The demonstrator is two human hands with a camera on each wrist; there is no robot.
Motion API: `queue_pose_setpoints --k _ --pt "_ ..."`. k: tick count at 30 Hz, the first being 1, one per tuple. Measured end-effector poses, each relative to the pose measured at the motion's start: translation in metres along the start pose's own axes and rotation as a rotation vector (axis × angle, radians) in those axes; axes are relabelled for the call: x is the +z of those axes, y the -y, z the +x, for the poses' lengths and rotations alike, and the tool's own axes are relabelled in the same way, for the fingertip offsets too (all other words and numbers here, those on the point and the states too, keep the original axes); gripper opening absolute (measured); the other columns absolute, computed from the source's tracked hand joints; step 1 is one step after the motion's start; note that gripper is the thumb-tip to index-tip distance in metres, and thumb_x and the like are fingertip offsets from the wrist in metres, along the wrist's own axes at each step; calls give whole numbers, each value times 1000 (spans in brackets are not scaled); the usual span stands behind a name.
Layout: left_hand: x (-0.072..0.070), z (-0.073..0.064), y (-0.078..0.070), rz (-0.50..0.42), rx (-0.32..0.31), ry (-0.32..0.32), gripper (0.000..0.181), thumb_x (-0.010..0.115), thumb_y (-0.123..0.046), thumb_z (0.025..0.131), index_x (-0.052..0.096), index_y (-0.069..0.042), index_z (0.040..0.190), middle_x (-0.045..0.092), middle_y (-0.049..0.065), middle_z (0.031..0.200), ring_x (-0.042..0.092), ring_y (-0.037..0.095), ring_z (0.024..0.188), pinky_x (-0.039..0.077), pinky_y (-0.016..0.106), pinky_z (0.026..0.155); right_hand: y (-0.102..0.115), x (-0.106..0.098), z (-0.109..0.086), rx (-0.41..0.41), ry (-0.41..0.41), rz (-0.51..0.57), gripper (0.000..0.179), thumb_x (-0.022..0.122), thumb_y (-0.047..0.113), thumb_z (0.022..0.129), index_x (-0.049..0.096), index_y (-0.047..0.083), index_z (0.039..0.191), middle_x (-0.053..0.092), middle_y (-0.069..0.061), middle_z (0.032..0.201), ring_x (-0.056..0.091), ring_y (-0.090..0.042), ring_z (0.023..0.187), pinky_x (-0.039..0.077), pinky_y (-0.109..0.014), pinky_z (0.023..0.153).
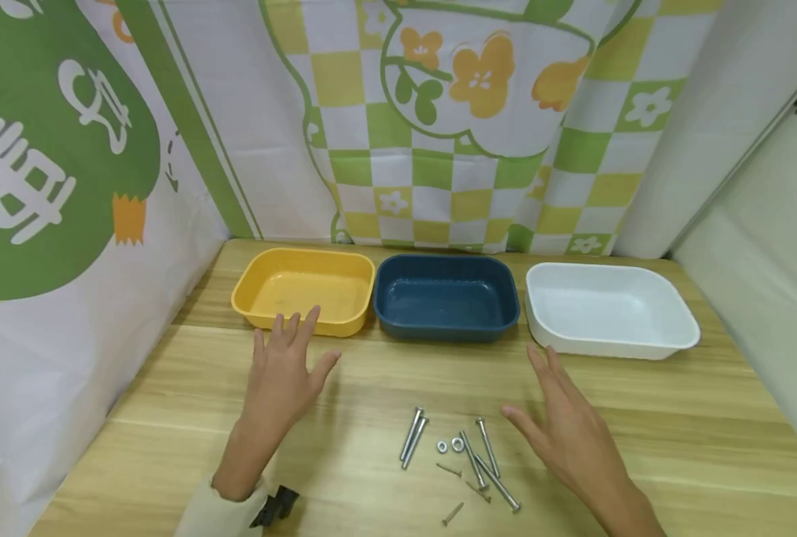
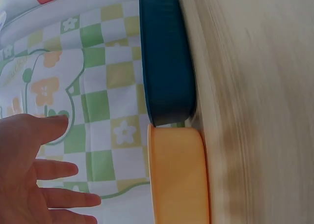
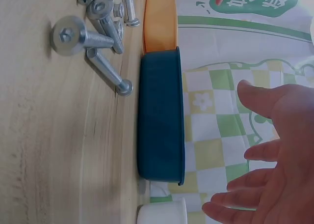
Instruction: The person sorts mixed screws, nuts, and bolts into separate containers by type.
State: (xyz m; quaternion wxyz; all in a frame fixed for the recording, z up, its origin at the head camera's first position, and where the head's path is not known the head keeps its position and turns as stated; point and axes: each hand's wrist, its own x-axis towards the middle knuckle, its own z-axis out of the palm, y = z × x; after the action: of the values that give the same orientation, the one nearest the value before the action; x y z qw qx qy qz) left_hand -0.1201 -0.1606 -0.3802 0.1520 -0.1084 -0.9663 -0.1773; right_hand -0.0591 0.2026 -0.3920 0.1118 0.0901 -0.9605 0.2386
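My left hand is held with fingers spread, its fingertips overlapping the front rim of the yellow tray in the head view. Over on the right, my right hand has its fingers extended toward the white tray, thumb apart. Neither hand holds anything. Between them lie metal bolts: a pair on the left and several others nearer my right hand. Two nuts sit amid the bolts. Small screws are scattered in front. The right wrist view shows a bolt head up close.
A dark blue tray stands between the yellow and white ones, all along the back of the wooden table. Behind rises a checked, flowered cloth. White sheeting hangs at the right. A black clip-like piece is by my left sleeve.
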Motion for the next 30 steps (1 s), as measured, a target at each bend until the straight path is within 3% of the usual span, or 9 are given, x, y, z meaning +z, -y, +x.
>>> queue_pose_setpoints --k 7,14,21,30 --pt "-6 8 9 -31 17 -87 57 76 -24 92 56 2 138 62 29 124 50 55 123 28 71 104 0 3 -3 -32 -72 29 86 80 32 87 35 6 155 44 -27 147 49 -51 125 41 -67 93" --pt "-10 11 20 -40 5 -128 57 77 -20 91 56 6 137 61 31 122 58 50 111 41 67 95 1 7 -3 -34 -87 33 75 82 24 85 46 1 147 61 -25 127 64 -41 104 49 -61 82" --pt "-14 11 31 -30 -107 -93 60 70 -26 96 49 3 144 48 38 135 53 58 113 45 67 88 -2 8 -3 31 1 76 72 80 26 87 47 3 147 63 -19 124 67 -29 91 52 -55 76" --pt "-16 11 46 -53 -207 -19 63 62 -31 100 40 0 151 35 39 146 49 63 114 44 70 87 -15 12 -2 96 103 195 76 82 24 85 45 5 149 68 -13 113 60 -8 74 51 -34 67"
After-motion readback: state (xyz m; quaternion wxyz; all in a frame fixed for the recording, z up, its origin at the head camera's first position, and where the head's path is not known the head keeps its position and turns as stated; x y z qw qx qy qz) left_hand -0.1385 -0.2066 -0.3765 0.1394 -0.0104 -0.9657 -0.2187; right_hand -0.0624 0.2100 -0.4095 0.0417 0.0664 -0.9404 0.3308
